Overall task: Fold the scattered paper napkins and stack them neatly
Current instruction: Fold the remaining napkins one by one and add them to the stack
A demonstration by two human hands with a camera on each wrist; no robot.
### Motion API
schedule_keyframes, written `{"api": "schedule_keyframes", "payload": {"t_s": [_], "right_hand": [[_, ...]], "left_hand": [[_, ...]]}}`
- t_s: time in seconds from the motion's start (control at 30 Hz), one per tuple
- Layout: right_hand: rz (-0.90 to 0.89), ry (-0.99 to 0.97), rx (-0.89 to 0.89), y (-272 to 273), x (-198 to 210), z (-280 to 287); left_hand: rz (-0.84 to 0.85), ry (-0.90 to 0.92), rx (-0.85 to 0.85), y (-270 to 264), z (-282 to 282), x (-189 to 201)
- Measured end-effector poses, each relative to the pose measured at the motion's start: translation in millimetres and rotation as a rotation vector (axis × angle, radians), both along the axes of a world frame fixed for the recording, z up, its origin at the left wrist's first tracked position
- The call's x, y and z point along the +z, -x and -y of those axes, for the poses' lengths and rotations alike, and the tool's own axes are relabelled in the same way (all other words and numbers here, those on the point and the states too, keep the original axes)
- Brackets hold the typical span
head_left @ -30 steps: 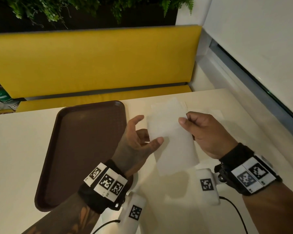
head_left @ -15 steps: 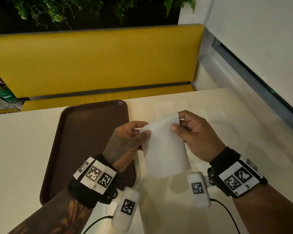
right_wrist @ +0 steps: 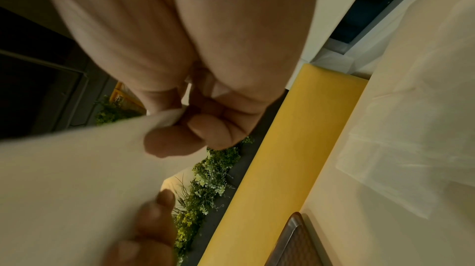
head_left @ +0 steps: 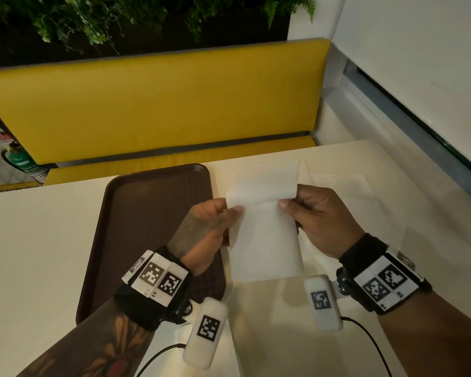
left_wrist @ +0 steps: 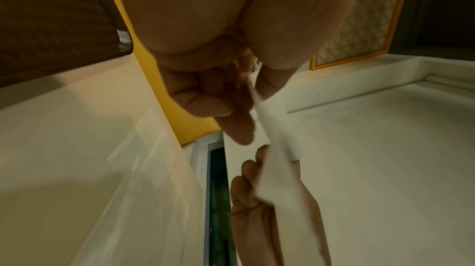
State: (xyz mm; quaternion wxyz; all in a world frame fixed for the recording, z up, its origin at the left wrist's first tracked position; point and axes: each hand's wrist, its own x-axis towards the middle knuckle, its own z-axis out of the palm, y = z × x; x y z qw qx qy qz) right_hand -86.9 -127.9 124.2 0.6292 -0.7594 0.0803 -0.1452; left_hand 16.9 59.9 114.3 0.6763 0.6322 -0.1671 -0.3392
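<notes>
Both hands, left hand [head_left: 207,227] and right hand [head_left: 320,219], pinch the napkin's [head_left: 264,240] top corners, holding it just right of the tray [head_left: 136,213], long axis hanging down toward the person.

Napkin [head_left: 265,240] pinched between left hand [head_left: 204,232] and right hand [head_left: 321,221]; tray [head_left: 147,227] left of grip, loose napkins [head_left: 337,180] behind on table [head_left: 38,254].

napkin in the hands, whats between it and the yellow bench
In the head view, past the held napkin toward the yellow bench lie other napkins flat on the table, then bare tabletop up to its edge.
</notes>
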Motion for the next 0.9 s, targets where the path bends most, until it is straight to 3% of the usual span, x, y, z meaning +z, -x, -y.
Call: {"api": "schedule_keyframes", "payload": {"t_s": [0.23,0.4,0.5,0.63,0.9], "right_hand": [[-0.003,-0.173,0.115,3,6,5],[-0.069,-0.382,0.133,5,7,8],[-0.151,-0.282,0.039,4,6,1],[-0.188,-0.065,0.046,2,-1,-6],[-0.230,-0.024,-0.027,-7,-11,-36]], "left_hand": [[0.031,0.237,0.034,-4,2,-3],[0.029,0.145,0.071,-1,2,-1],[0.015,0.168,0.146,0,2,0],[0.171,0.074,0.091,1,-4,-2],[0.084,0.043,0.111,15,2,-11]]}}
